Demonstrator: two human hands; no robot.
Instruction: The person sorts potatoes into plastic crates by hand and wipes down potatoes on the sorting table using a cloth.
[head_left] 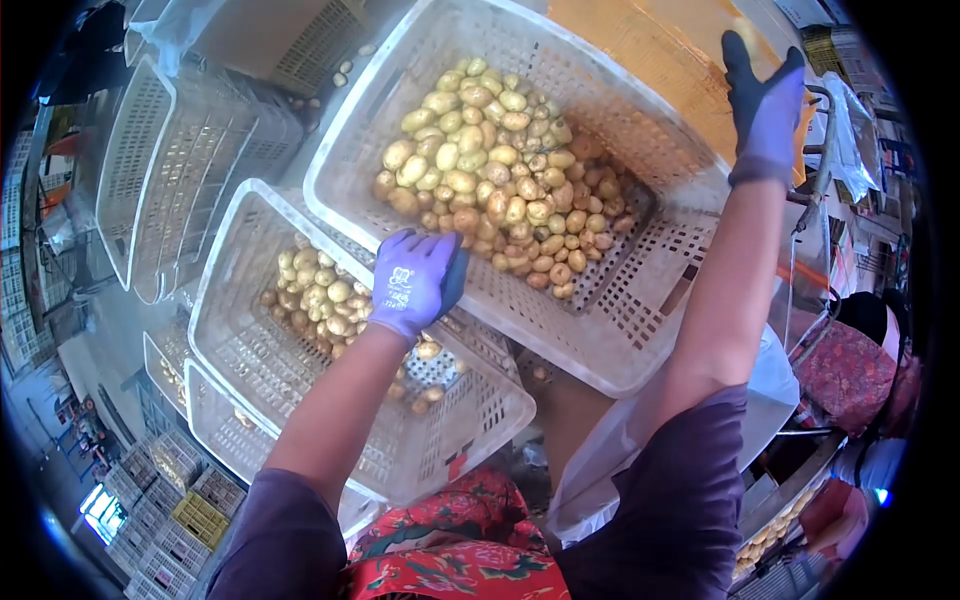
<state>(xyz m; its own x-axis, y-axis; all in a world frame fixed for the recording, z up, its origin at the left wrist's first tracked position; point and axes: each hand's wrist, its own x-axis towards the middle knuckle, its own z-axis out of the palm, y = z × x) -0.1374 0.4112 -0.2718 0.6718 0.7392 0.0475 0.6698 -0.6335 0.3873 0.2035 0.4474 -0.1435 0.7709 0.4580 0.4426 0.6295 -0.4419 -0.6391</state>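
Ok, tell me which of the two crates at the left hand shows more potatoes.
The farther crate, away from the red floral cloth: its potatoes form a broad heap, while the nearer crate shows a smaller pile.

Head view: from the person's own head, it looked forward and steeply down
Floral apron [460,578]: it was close below the lens, at the bottom edge
Large crate [600,352]: its inside was seen from above, quite near
Far crates [165,530]: the wide lens showed them small, at lower left

Left hand [414,281] is curled; right hand [768,108] reaches farther forward.
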